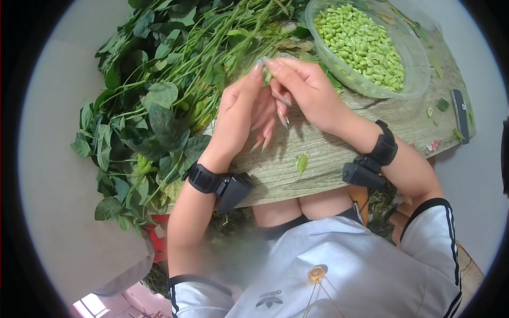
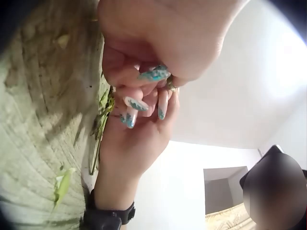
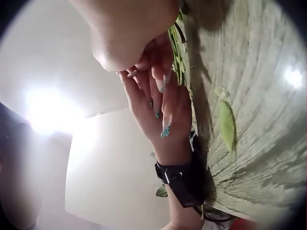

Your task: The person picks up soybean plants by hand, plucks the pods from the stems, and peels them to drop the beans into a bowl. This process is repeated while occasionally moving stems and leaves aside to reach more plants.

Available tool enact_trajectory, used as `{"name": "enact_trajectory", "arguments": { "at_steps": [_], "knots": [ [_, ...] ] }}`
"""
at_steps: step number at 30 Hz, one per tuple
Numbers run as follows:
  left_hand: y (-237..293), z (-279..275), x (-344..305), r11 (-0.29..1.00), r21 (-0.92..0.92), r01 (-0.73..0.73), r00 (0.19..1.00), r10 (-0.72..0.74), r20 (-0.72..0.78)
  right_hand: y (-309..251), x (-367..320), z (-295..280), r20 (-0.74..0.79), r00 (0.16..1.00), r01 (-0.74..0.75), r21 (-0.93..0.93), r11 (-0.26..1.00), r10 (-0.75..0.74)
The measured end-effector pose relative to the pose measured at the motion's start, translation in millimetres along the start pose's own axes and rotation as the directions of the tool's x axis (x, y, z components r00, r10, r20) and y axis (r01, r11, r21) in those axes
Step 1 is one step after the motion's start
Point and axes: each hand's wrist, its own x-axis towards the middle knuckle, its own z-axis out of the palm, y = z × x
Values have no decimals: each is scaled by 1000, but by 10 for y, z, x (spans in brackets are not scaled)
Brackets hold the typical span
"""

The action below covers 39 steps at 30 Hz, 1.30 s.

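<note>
Both hands meet at the fingertips above the table's far part. The left hand [image 1: 241, 108] and right hand [image 1: 313, 93] pinch a small green pod [image 1: 267, 76] between thumbs and fingers, mostly covered by them. In the left wrist view the left hand [image 2: 163, 36] is close, with the right hand [image 2: 136, 132] beyond it. The right wrist view shows the right hand [image 3: 129, 36] near and the left hand [image 3: 168, 117] behind; the pod is hidden there. One loose green pod [image 1: 302, 164] lies on the wooden table [image 1: 275, 183] nearer the body.
Leafy stems [image 1: 164, 100] are heaped on the left and far side. A clear plastic bowl [image 1: 416, 69] of shelled green beans [image 1: 360, 45] stands at the far right. Beyond it lie a dark phone-like object [image 1: 460, 116] and scattered scraps.
</note>
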Motion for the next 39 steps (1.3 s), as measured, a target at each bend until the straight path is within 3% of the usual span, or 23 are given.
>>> {"name": "enact_trajectory", "arguments": {
  "at_steps": [7,13,16,21,25,27,28,29,30,32,33,34,35,37,39],
  "knots": [
    [17,-27,4,999,-48,-10,997,14,79,-57,-1,-44,-13,1000,-4,102,995,5],
    [9,-47,-8,999,33,-36,994,33,106,-54,14,-63,-46,998,42,88,995,-38],
    [-3,-74,4,992,-124,20,998,-12,62,-31,30,-59,-154,988,55,161,985,-30],
    [-38,-187,88,995,-103,5,993,-17,-117,-56,27,-59,-42,999,-3,180,984,11],
    [-67,-223,109,995,-101,-4,990,-10,-141,-85,27,-70,15,1000,-1,168,986,-2],
    [-70,-234,121,998,-63,-15,989,5,-148,-134,11,-85,220,971,-91,-9,996,91],
    [-73,-237,126,999,-27,-24,988,20,-155,-137,6,-108,344,934,-158,170,973,92],
    [-83,-239,122,999,-27,-22,988,18,-152,-133,-39,-159,341,936,-158,170,973,92],
    [-91,-243,111,998,-60,-18,994,12,-108,-127,-114,-249,543,836,-289,300,909,86],
    [-61,-232,99,999,-47,-26,997,23,-69,-146,-200,-450,849,525,-582,408,704,-57],
    [-35,-210,103,998,-46,-35,997,32,-76,-186,-179,-455,923,340,-723,380,577,-182],
    [-17,-181,102,1000,-26,-12,995,10,-97,-144,-102,-315,925,244,-842,351,409,-291],
    [-18,-168,89,1000,-6,18,993,-19,-115,-126,-81,-264,981,147,-817,192,544,-125],
    [-41,-180,98,1000,21,11,995,-9,-97,-311,-14,-165,979,-9,-797,-131,590,204],
    [9,-163,85,990,132,-51,997,58,-55,-265,-17,-127,963,-20,-747,-194,636,270]
  ]
}}
